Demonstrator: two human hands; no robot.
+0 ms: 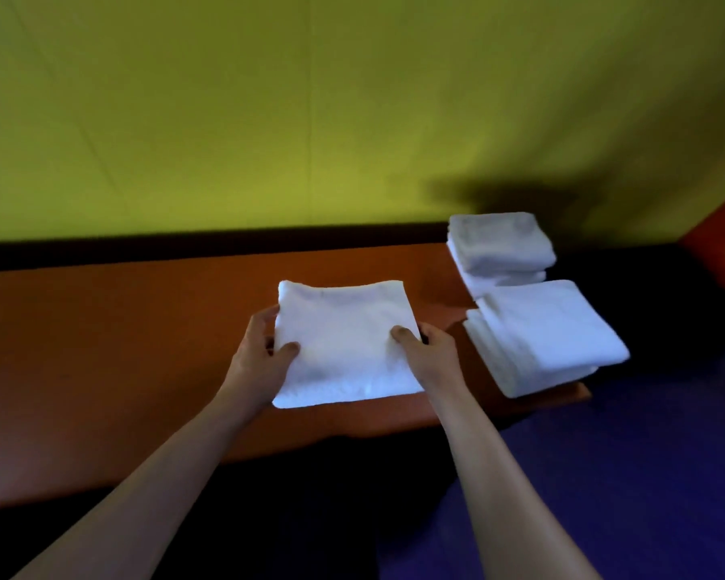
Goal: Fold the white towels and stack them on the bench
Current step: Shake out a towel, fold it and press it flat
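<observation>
Folded towel [344, 341], both fingers hidden beneath, bench [143, 328] cropped left

The picture is looking dim and soft all over. The white towel [344, 341] is glowing too bright at 6 o'clock. A dark shadow is sitting on the yellow wall [268, 119] toward 2 o'clock. Edges are bending.

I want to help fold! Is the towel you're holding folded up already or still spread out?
Folded. The towel is a compact square on the bench, with both hands gripping its side edges.
</observation>
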